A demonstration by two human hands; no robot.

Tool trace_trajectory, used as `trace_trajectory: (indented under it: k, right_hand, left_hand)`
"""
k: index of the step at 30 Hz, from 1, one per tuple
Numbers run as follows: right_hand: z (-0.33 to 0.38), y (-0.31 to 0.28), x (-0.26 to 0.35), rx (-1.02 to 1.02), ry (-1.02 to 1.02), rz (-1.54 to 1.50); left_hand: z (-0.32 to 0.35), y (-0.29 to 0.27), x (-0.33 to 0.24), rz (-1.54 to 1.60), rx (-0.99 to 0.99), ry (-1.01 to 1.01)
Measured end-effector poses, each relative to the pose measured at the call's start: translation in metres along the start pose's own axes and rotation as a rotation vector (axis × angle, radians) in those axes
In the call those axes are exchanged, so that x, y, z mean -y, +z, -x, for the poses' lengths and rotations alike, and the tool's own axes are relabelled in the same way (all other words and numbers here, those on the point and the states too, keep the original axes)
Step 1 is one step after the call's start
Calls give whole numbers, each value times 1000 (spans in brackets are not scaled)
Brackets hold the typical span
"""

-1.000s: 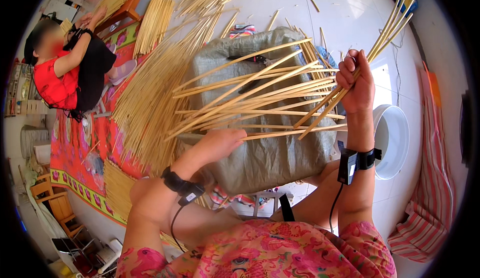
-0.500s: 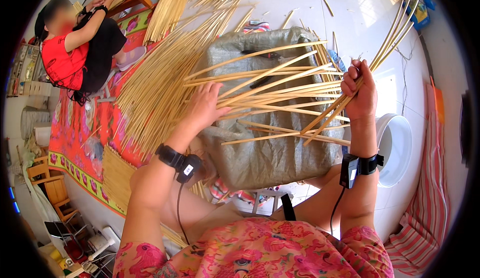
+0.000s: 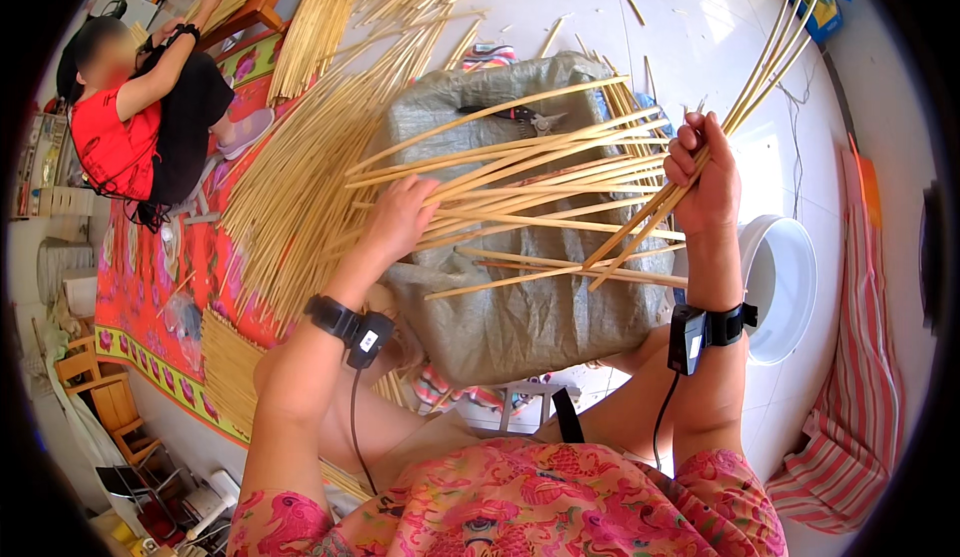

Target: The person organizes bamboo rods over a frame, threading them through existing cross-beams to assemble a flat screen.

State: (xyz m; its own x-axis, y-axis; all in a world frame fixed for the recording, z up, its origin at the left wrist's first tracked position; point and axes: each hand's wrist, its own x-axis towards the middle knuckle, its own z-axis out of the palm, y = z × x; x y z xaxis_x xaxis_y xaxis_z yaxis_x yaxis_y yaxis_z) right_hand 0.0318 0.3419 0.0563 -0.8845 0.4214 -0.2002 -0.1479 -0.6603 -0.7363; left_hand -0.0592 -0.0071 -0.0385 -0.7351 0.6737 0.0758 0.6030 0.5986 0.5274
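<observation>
Several thin, pale yellow sticks (image 3: 540, 200) lie fanned out across a low stand draped in a grey-green woven sheet (image 3: 560, 327). At their left ends is my left hand (image 3: 398, 219), its thumb and fingers drawn together on the sticks; how many it grips is hidden. My right hand (image 3: 705, 172) is closed around a small bundle of sticks (image 3: 765, 77), raised over the stand's right side. The bundle slants from upper right to lower left, crossing above the fanned sticks. Pruning shears (image 3: 525, 115) with dark handles lie on the sheet's far part, partly beneath a stick.
A large pile of sticks (image 3: 295, 197) spreads left of the stand over a red floral mat (image 3: 150, 287). A white bucket (image 3: 790, 287) stands at the right. At the far left sits a person in red (image 3: 125, 127), hands on more sticks. A striped cloth (image 3: 840, 437) hangs at right.
My left hand's thumb and fingers have come closer together. Some fanned sticks near it have shifted and lie closer together. My right hand still grips its bundle. The whole view has slid slightly.
</observation>
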Motion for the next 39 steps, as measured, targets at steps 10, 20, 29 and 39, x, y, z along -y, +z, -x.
trace_trajectory:
  k: [10, 20, 29, 39]
  right_hand:
    - [2, 0, 2, -11, 8, 15]
    - [3, 0, 1, -14, 8, 25]
    - [2, -5, 8, -29, 2, 13]
    - [3, -5, 11, -43, -6, 20]
  left_hand:
    - [14, 27, -39, -122, 66, 184]
    - [11, 36, -37, -125, 36, -11]
    - [6, 18, -12, -81, 23, -56]
    - [4, 19, -5, -51, 31, -66]
